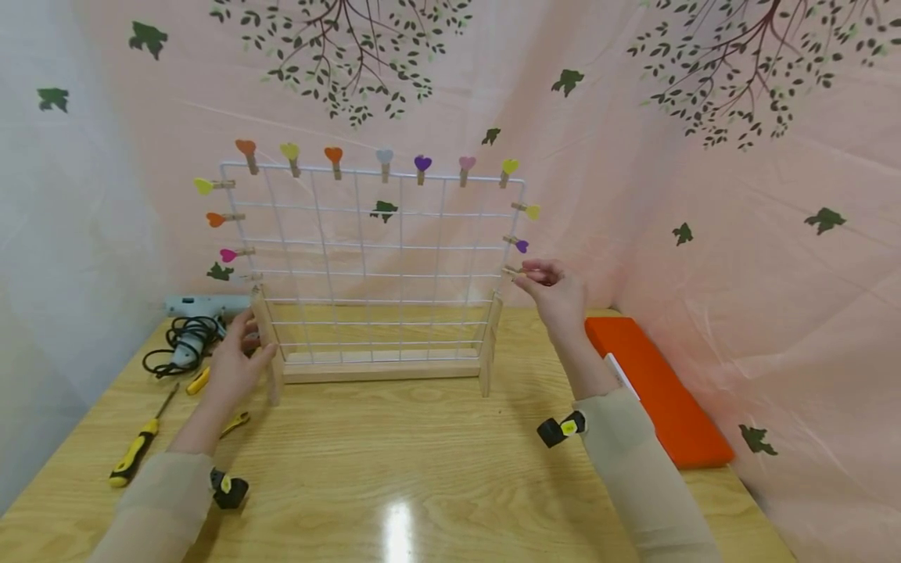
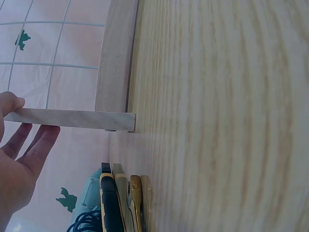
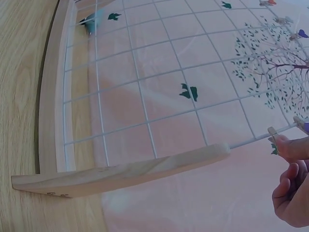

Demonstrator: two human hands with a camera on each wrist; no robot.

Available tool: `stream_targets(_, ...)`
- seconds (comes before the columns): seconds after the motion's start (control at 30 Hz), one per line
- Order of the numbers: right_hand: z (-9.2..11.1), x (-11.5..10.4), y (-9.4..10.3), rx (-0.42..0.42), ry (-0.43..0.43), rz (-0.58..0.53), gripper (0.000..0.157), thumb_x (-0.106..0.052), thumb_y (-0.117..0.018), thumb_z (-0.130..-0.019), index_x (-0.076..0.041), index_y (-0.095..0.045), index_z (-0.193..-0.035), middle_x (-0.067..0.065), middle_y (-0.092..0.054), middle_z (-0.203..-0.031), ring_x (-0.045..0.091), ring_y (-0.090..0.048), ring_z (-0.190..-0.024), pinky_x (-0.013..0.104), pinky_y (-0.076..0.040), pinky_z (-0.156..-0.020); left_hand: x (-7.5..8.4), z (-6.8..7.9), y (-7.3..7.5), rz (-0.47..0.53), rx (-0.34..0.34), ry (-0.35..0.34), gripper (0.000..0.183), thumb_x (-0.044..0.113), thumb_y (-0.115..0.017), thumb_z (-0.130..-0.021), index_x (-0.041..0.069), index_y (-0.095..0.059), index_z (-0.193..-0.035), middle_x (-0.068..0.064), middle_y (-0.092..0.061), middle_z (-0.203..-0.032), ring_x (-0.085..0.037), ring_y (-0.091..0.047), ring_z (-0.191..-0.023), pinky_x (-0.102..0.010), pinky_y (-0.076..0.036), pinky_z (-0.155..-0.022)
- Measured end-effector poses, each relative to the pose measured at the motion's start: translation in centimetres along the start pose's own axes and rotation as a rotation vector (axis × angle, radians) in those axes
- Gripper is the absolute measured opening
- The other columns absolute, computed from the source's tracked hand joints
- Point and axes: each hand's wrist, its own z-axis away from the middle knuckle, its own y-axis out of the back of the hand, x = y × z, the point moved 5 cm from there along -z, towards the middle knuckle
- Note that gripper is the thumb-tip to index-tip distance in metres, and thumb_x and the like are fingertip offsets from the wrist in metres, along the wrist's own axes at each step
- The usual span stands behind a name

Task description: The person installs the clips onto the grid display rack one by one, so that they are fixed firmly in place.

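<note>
A white wire grid (image 1: 401, 246) stands upright in a wooden stand (image 1: 380, 374) on the table. My left hand (image 1: 235, 363) grips the stand's left leg (image 2: 77, 118), with the thumb on one side and fingers on the other. My right hand (image 1: 561, 301) pinches a small wooden clothespin (image 1: 511, 271) at the grid's right edge; the fingers hide its outer end. Just above it are clothespins with a purple heart (image 1: 522, 245) and a yellow heart (image 1: 533, 212). More heart clothespins, such as an orange one (image 1: 334, 155), line the top and left edges.
At left lie a glue gun (image 1: 204, 305) with a coiled black cord (image 1: 193, 336), a yellow-black screwdriver (image 1: 137, 453) and other small tools. An orange-red flat box (image 1: 658, 391) lies beyond my right forearm. Pink cloth (image 1: 598, 156) with leaf prints hangs behind.
</note>
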Motion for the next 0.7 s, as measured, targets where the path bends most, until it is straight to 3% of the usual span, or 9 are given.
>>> stream_targets(0.23,-0.65,0.16,-0.83,-0.008,0.005,0.027,0.028,-0.006,-0.075,-0.069,-0.001,-0.067,-0.095,-0.003,-0.064,-0.074,0.005,-0.058,-0.069,0.014,-0.05,-0.068,0.23,0.07,0.08,0.007,0.0,-0.009,0.065,0.023,-0.053,-0.089,0.022,-0.016,-0.143,-0.025,-0.041,-0.127,-0.042,-0.046,-0.105,-0.056,-0.044,-0.076)
stream_targets(0.37,-0.61,0.01,-0.96,-0.01,0.063,0.079,0.028,-0.009,-0.075,-0.07,-0.001,-0.066,-0.096,0.003,-0.066,-0.081,0.005,-0.056,-0.07,0.014,-0.048,-0.066,0.25,0.1,0.07,0.014,-0.006,-0.001,0.065,0.023,-0.053,-0.089,0.022,-0.015,-0.143,-0.025,-0.04,-0.128,-0.042,-0.045,-0.106,-0.057,-0.044,-0.077)
stream_targets(0.5,-0.46,0.0,-0.91,-0.047,0.124,0.115,0.031,-0.014,-0.074,-0.072,-0.005,-0.065,-0.101,0.008,-0.066,-0.095,0.013,-0.054,-0.077,0.018,-0.046,-0.069,0.17,0.01,-0.02,0.006,-0.01,0.015,0.066,0.024,-0.052,-0.089,0.024,-0.014,-0.143,-0.025,-0.039,-0.13,-0.041,-0.045,-0.107,-0.056,-0.044,-0.078)
stream_targets(0.7,-0.03,0.56,-0.31,-0.135,0.121,0.126,0.041,-0.024,-0.073,-0.072,-0.015,-0.061,-0.11,0.002,-0.061,-0.107,0.024,-0.052,-0.092,0.02,-0.045,-0.072,0.1,-0.03,0.14,-0.012,-0.001,0.016,0.066,0.024,-0.054,-0.089,0.023,-0.017,-0.143,-0.024,-0.04,-0.129,-0.04,-0.046,-0.106,-0.055,-0.045,-0.077)
